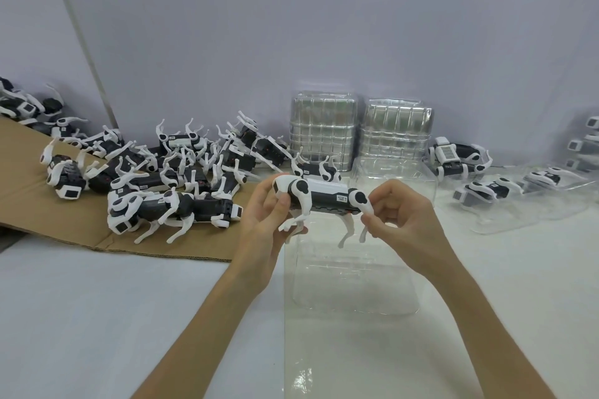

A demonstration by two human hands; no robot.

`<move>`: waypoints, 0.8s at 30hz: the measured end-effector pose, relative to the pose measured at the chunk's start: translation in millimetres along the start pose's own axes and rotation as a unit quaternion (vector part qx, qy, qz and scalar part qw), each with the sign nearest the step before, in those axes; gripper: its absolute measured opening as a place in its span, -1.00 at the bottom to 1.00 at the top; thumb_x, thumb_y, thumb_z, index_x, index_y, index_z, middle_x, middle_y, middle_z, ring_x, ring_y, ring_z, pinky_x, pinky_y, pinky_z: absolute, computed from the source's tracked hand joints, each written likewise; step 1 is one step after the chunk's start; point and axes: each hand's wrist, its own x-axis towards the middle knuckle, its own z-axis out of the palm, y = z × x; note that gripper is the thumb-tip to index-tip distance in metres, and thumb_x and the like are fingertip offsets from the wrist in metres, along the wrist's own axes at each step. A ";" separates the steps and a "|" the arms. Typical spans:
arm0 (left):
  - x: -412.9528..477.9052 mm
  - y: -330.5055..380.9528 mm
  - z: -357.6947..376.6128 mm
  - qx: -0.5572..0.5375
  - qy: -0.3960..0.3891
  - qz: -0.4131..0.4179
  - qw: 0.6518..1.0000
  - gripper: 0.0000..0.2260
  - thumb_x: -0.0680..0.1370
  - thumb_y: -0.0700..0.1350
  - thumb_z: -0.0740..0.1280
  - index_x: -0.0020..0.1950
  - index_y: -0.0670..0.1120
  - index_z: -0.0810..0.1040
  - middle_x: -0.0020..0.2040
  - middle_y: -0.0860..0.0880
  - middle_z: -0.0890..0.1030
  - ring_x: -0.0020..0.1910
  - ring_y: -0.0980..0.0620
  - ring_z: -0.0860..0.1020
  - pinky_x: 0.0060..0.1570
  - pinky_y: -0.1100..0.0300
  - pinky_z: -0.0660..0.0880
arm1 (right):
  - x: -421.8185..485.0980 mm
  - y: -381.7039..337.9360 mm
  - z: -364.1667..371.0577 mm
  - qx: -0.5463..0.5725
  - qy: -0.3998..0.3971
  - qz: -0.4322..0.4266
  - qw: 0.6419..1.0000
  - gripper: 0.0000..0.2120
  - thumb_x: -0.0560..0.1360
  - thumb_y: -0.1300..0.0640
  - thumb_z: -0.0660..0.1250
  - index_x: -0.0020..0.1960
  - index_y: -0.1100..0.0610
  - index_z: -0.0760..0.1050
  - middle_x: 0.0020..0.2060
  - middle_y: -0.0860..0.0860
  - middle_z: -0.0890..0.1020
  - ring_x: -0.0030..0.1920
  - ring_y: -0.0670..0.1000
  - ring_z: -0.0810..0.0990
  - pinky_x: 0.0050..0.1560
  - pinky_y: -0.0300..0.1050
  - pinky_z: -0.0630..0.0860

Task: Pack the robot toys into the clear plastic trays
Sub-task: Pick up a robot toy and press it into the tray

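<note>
White-black robot toy (319, 197) upright, legs hanging above seemingly empty clear tray (353, 272).

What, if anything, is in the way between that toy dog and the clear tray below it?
Nothing visible. The left hand and right hand hold the robot toy above the open clear tray, which looks empty; only the toy's own legs hang down toward it.
</note>
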 end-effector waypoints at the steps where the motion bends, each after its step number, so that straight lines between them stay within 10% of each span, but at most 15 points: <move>1: 0.4 0.3 -0.9 -0.002 0.003 -0.004 1.000 -0.72 0.55 -0.02 0.32 0.27 0.02 0.54 0.02 -0.06 0.65 -0.10 -0.03 0.58 -0.15 0.17 0.58 | 0.0 0.8 -0.3 0.000 0.001 -0.001 1.000 -0.82 0.43 0.27 0.47 -0.11 0.04 0.53 -0.32 0.08 0.61 -0.30 0.09 0.58 -0.18 0.04 0.55; 9: 1.0 -0.6 -2.2 -0.048 0.000 -0.026 0.999 -0.69 0.57 -0.09 0.34 0.29 -0.11 0.50 0.12 -0.18 0.62 -0.04 -0.11 0.62 0.08 -0.05 0.61 | -1.4 -2.8 3.3 -0.005 -0.017 0.038 0.999 -0.60 0.45 -0.17 0.38 0.27 -0.14 0.49 0.19 -0.21 0.60 0.13 -0.10 0.63 0.05 -0.17 0.57; 16: -1.3 -10.3 3.1 0.199 -0.015 0.067 0.978 -0.74 0.59 0.00 0.30 0.28 0.08 0.51 0.13 0.11 0.67 0.18 0.14 0.60 0.14 0.29 0.49 | -1.8 -3.3 2.6 -0.032 0.053 0.012 0.998 -0.79 0.46 -0.03 0.40 0.07 -0.06 0.63 -0.14 -0.07 0.67 -0.19 -0.04 0.67 -0.14 -0.19 0.54; 24: -4.8 -36.5 -4.7 0.400 -0.066 -0.042 0.913 -0.61 0.66 -0.11 0.23 0.48 0.13 0.31 0.40 0.27 0.39 0.43 0.17 0.34 0.30 0.22 0.26 | 3.0 5.8 -20.3 -0.082 0.112 0.034 0.990 -0.91 0.57 0.12 0.37 -0.08 -0.03 0.62 -0.27 -0.15 0.64 -0.31 -0.28 0.59 -0.29 -0.52 0.38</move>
